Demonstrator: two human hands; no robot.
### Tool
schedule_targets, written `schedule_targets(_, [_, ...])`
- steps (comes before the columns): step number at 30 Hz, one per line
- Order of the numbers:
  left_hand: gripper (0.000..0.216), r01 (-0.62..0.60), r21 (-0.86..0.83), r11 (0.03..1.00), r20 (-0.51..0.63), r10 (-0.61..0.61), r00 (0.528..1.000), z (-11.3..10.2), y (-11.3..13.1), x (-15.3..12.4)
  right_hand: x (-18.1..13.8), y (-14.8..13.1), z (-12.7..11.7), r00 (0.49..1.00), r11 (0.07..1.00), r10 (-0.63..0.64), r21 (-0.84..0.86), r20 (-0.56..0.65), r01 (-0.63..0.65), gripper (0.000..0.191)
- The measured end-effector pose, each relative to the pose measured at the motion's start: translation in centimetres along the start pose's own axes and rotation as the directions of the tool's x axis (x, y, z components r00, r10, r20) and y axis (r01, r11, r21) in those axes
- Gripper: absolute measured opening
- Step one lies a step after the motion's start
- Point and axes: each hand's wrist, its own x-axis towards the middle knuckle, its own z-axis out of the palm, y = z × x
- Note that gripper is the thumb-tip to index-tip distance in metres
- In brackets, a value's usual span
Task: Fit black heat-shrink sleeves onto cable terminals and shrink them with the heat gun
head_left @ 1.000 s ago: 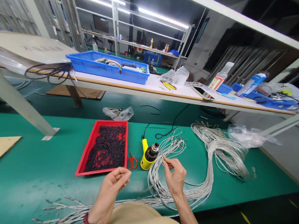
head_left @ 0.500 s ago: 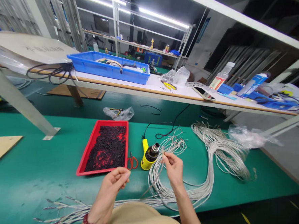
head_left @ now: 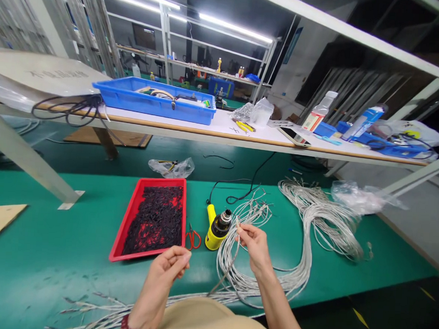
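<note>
Between the thumb and fingers of my right hand (head_left: 255,247) is a white cable (head_left: 235,249), its end poking up near the nozzle of a yellow and black heat gun (head_left: 215,234). That cable hangs down toward my lap. My left hand (head_left: 167,275) is closed in a pinch at the near corner of a red tray (head_left: 116,245); whatever its fingertips hold is too small to make out. Short black tube pieces (head_left: 153,215) fill much of the tray. Red-handled scissors (head_left: 192,240) lie between tray and heat gun.
A bundle of white cables (head_left: 307,239) curves across the green table (head_left: 68,254), with stripped ends (head_left: 91,308) at front left. Behind, a shelf (head_left: 221,130) carries a blue tray (head_left: 156,103), yellow-handled pliers (head_left: 245,126) and a bottle (head_left: 319,113). A plastic bag (head_left: 362,197) lies at right.
The view has shifted slightly, so the background sits a little further left. Both hands keep their pinches; the cable in my right hand is slightly turned.
</note>
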Motion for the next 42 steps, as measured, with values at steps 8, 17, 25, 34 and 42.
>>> schedule_targets(8, [0.028,0.015,0.012,1.0,0.066,-0.016,0.998,-0.8,-0.3,0.4,0.5,-0.1,1.3,1.0,1.0,-0.003,0.021,0.006,0.003,0.036])
schedule_targets(17, [0.031,0.005,0.004,1.0,0.019,-0.005,1.0,-0.4,-0.2,0.2,0.4,0.0,1.3,1.0,1.0,0.001,0.024,0.005,-0.001,0.036])
schedule_targets(25, [0.03,0.014,0.004,1.0,0.037,-0.014,0.999,-0.4,-0.3,0.4,0.3,0.0,1.3,1.0,0.999,0.02,0.044,-0.009,-0.02,0.036])
schedule_targets(34, [0.028,0.008,-0.011,1.0,0.014,-0.008,1.0,-0.5,-0.3,0.1,0.4,0.2,1.6,1.0,0.998,0.019,0.056,-0.016,-0.018,0.034])
schedule_targets(42, [0.029,0.024,0.006,1.0,0.057,-0.024,0.998,-0.5,-0.4,0.3,-0.6,0.5,-0.2,1.0,1.0,0.015,0.018,-0.025,-0.015,0.031])
